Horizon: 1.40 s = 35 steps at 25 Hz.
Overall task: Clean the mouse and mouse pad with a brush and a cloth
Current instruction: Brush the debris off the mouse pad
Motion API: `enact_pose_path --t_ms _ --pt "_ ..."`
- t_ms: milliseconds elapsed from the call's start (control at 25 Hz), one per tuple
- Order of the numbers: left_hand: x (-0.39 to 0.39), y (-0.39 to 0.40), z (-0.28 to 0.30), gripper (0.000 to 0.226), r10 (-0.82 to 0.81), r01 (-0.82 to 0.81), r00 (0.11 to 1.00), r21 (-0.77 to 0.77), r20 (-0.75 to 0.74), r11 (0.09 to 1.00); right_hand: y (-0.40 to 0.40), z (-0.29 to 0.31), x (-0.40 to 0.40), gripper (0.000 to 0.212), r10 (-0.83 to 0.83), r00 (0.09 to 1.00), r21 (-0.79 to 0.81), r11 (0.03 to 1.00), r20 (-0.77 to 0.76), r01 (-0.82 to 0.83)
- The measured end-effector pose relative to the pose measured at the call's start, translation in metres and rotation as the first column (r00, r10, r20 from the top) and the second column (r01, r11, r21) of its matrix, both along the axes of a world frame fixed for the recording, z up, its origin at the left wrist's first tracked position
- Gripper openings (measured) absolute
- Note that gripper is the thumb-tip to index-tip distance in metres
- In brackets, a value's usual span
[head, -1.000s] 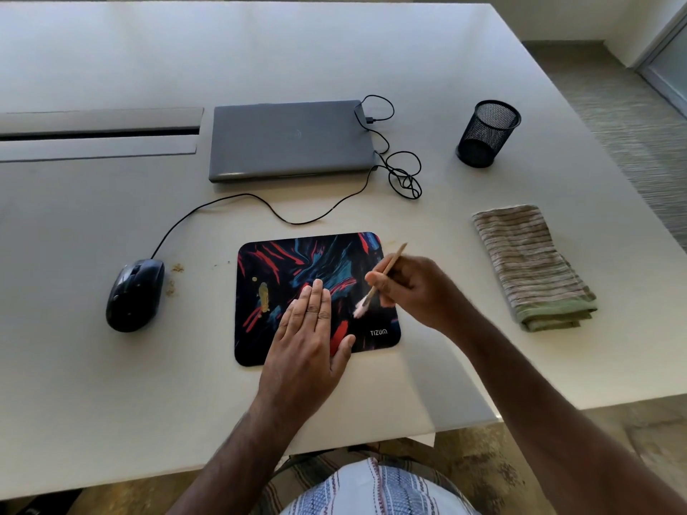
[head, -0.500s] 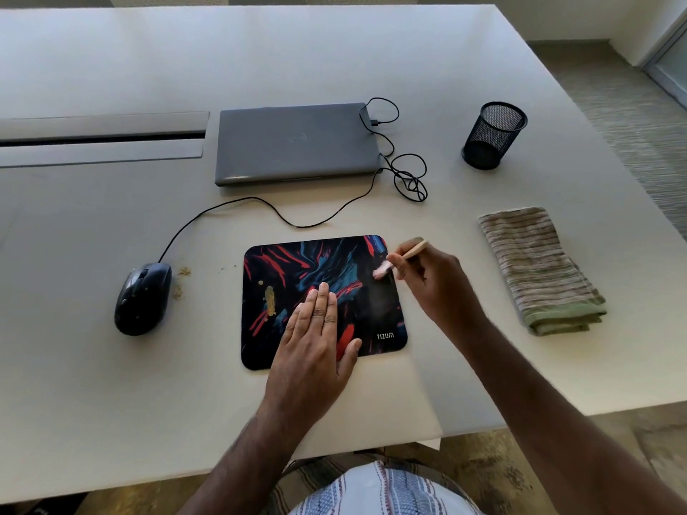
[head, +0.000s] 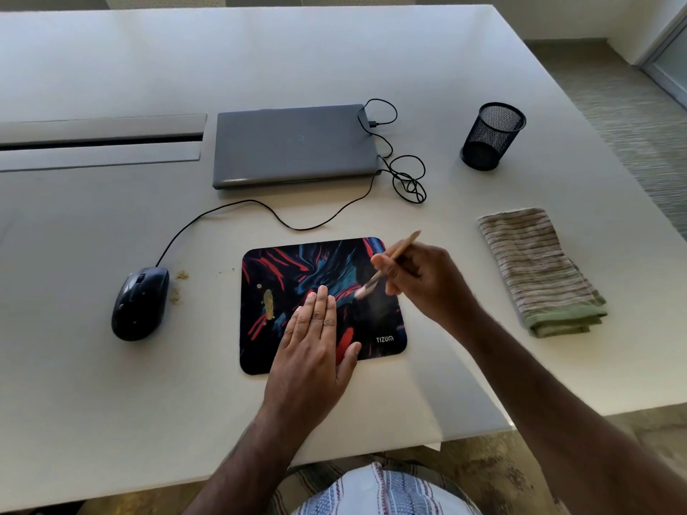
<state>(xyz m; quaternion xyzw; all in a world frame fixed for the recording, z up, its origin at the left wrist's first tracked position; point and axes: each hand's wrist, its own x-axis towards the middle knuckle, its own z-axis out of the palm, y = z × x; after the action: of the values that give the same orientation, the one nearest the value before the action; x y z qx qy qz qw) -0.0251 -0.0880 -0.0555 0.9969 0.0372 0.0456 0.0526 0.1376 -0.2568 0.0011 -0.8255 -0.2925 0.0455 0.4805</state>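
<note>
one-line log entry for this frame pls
stage: brushing pad | left hand: flat on pad | right hand: holds brush, tip over pad | cloth: untouched | mouse: left of pad

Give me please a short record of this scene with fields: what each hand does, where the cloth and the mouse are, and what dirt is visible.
left hand: flat on the mouse pad, palm down
right hand: holds the brush, bristles low over the pad
cloth: folded, on the table right of the pad, untouched
mouse: left of the pad, off it, wired
dirt: crumbs beside the mouse; yellowish smear on the pad
</note>
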Motion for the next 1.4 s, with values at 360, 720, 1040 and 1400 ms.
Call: enact_pose_path --t_ms 360,720,1040,1400 --pt "-0.001 0.0 0.001 0.075 0.001 -0.001 1.0 -0.008 -0.004 1.0 0.013 0.009 0.019 0.02 -0.161 0.965 0.003 0.986 0.206 0.164" --pt "-0.001 0.0 0.002 0.075 0.001 -0.001 1.0 -0.006 0.001 1.0 0.022 0.022 0.028 0.026 -0.18 0.966 -0.032 0.981 0.188 0.189" --pt "-0.002 0.001 0.0 0.075 0.002 -0.002 1.0 -0.012 0.008 1.0 0.026 0.029 0.039 0.032 -0.259 0.905 -0.22 0.913 0.337 0.343" --pt "-0.002 0.0 0.002 0.074 -0.001 0.001 1.0 -0.015 0.001 1.0 0.036 0.019 0.029 0.027 -0.16 0.95 -0.237 0.945 0.269 0.226"
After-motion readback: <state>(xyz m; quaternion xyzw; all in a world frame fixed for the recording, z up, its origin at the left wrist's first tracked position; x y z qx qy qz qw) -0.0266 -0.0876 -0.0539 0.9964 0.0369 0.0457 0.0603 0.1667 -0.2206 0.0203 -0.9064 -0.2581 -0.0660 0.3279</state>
